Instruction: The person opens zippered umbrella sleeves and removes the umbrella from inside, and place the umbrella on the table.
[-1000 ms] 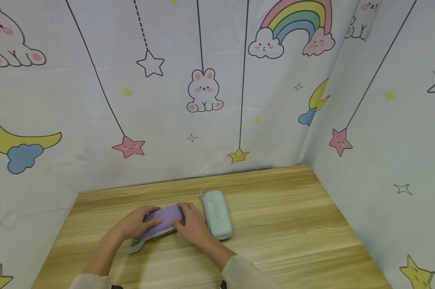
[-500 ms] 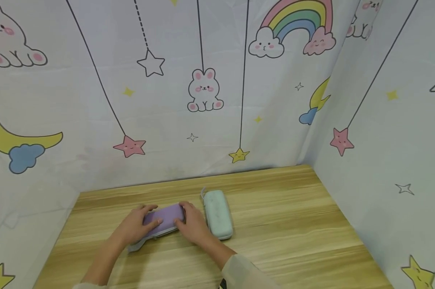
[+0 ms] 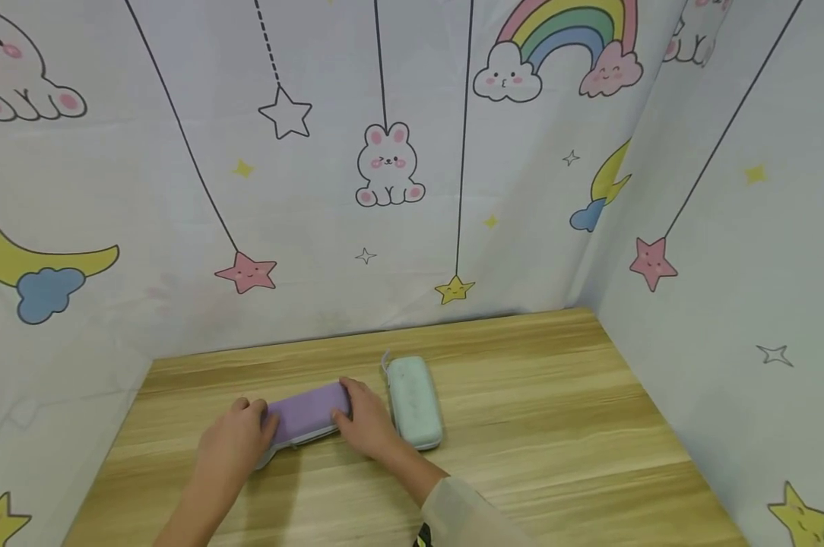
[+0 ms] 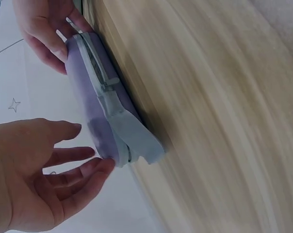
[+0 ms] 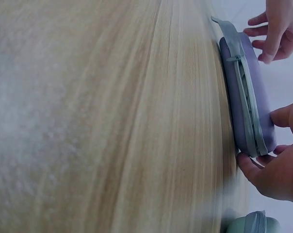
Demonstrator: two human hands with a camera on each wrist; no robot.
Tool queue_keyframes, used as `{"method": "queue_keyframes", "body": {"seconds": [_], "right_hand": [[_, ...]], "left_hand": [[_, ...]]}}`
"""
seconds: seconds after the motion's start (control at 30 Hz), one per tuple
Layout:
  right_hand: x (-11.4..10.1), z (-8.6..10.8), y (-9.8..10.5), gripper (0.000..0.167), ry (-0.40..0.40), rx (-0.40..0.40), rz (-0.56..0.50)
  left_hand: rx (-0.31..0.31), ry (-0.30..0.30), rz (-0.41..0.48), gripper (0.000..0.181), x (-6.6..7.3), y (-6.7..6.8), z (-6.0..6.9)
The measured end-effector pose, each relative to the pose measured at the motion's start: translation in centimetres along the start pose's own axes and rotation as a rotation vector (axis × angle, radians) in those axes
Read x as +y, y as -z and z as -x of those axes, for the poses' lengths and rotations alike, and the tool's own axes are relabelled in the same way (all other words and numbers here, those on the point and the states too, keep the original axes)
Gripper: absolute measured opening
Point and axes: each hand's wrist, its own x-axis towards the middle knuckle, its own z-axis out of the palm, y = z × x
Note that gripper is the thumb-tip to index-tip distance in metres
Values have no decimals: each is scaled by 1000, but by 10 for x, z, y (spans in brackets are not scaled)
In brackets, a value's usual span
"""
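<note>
A purple zip-up pencil case (image 3: 309, 414) lies flat on the wooden table, slightly slanted. Its pale grey zip and wide strap (image 4: 132, 131) face the person. My right hand (image 3: 367, 422) grips the case's right end, thumb on the near upper edge and fingers round the end. At the left end is my left hand (image 3: 230, 444), fingers loosely bent. In the left wrist view, its thumb stands clear of the case and a fingertip meets the end corner. Just right of my right hand lies a mint-green zip-up case (image 3: 415, 403), untouched.
The wood-grain table (image 3: 535, 425) meets a white printed cloth (image 3: 316, 220) at the back, and more cloth hangs along the right and left sides. A thin cord loop (image 3: 385, 365) sticks out at the green case's far left corner.
My left hand has slid off the purple case's top towards its left end, uncovering more of the lid. My right hand keeps its grip, and the green case stays put.
</note>
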Motion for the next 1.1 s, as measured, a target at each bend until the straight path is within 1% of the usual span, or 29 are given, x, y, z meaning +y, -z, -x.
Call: {"method": "queue_keyframes", "body": {"seconds": [0.13,0.27,0.4,0.53,0.6,0.67,0.77,0.8,0.87,0.93,1.0,1.03,1.1], "right_hand": [[1,0,0,58,7,8,1],[1,1,1,58,2,6,4],[0,3,4,56,-30,-9,-25],[-1,5,6,55,-91,-31,-79],[-1,6,7,54,-114,-37,-98],[-2,7,7,52,-124,-42,-111],[-2,8,7,47,-112,-44,-108],[-2,8,7,46,-104,-44,-103],[-2,9,8,43,-85,-51,-85],[-3,10,9,41,-73,-68,-66],[-4,11,10,41,-59,-87,-51],[-5,12,10,41,-54,-97,-47],[-6,13,10,43,-47,-111,-42]], "left_hand": [[-46,49,10,33,5,2,1],[-62,69,27,36,7,3,-1],[-44,53,32,37,8,1,-4],[-27,28,43,40,8,-1,-6],[-29,31,54,43,9,-2,-6],[-25,69,54,44,9,-2,-5],[-23,146,26,45,10,-1,-3],[-29,173,17,46,10,0,-3],[-67,213,21,50,11,1,-3],[-119,231,46,58,12,0,-5],[-154,236,80,66,13,-2,-7],[-164,237,101,69,14,-4,-8],[-158,223,126,71,16,-7,-11]]}}
